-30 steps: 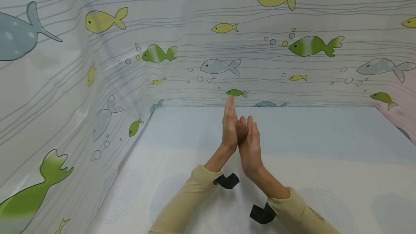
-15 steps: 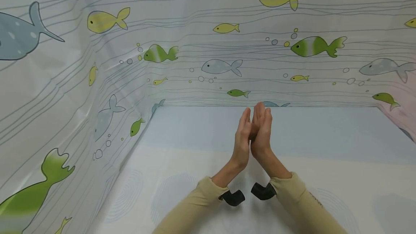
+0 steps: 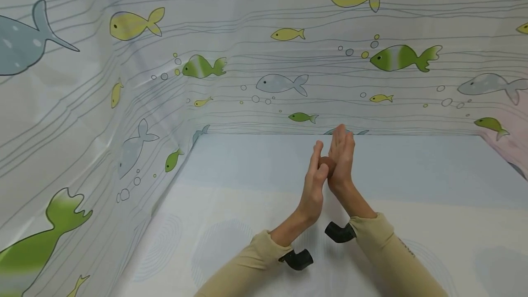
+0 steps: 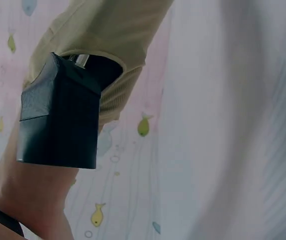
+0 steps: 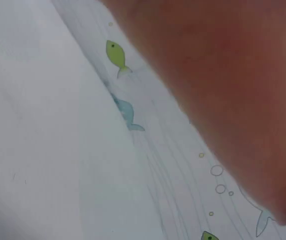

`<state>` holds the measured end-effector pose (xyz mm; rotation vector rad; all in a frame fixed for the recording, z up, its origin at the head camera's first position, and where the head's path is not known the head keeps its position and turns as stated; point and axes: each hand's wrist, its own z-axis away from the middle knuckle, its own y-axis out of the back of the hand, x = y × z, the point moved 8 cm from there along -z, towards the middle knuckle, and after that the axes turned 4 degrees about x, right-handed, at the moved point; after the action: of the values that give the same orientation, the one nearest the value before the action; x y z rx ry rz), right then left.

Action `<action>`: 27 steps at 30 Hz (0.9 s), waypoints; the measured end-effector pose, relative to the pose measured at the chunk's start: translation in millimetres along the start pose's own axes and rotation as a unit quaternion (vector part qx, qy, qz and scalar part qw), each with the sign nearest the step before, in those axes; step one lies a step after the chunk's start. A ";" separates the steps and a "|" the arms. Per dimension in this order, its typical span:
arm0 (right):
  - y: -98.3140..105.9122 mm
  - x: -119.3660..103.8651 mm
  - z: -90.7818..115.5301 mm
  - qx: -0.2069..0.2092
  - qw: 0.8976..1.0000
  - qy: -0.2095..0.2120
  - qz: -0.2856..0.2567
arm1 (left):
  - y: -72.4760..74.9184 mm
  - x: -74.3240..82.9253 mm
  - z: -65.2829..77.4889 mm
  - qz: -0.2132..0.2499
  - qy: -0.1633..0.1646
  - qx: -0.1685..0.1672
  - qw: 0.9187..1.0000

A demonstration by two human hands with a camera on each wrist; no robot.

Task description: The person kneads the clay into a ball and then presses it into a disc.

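A small brown, roundish lump (image 3: 327, 165), perhaps modelling clay, sits between my two palms in the head view. My left hand (image 3: 312, 191) is upright with its fingers extended, its palm against the lump's left side. Facing it, my right hand (image 3: 343, 162) presses from the other side, fingers straight and pointing up and away. Part of the lump is hidden by the left thumb and palm. The left wrist view has a forearm with a beige sleeve and black wrist mount (image 4: 60, 115); the right wrist view is largely filled by blurred skin (image 5: 223, 90).
Both hands are above a white table (image 3: 264, 223) with a pale blue band at its far side. A fish-patterned sheet (image 3: 247, 58) hangs behind and to the left. Black camera mounts stick out at both wrists, close to each other.
Both hands have shifted right in the head view. They slide against each other with the lump between the palms; lately the right hand has gone up and the left thumb now shows beside the lump.
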<state>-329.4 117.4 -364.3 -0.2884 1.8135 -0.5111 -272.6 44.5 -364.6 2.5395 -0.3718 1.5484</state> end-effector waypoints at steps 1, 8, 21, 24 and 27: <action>0.9 0.0 -0.9 0.002 1.000 0.003 0.000 | -0.1 1.4 -0.2 -0.006 -0.005 0.000 1.000; 2.3 9.2 3.9 0.006 1.000 -0.008 -0.004 | 2.3 6.8 -2.6 -0.024 -0.021 0.012 0.999; -31.6 20.0 53.3 -0.079 0.996 -0.024 0.034 | 40.2 -13.3 -30.4 -0.001 0.001 0.123 0.992; -40.4 20.3 64.9 -0.102 0.994 -0.030 0.039 | 55.7 -16.6 -42.1 0.010 0.008 0.147 0.989; -46.4 18.3 72.0 -0.119 0.992 -0.037 0.028 | 64.5 -17.4 -50.0 0.008 0.009 0.154 0.988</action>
<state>-269.2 54.6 -374.3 -0.4135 1.8061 -0.2408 -341.1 -2.5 -357.6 2.7493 -0.1613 1.7557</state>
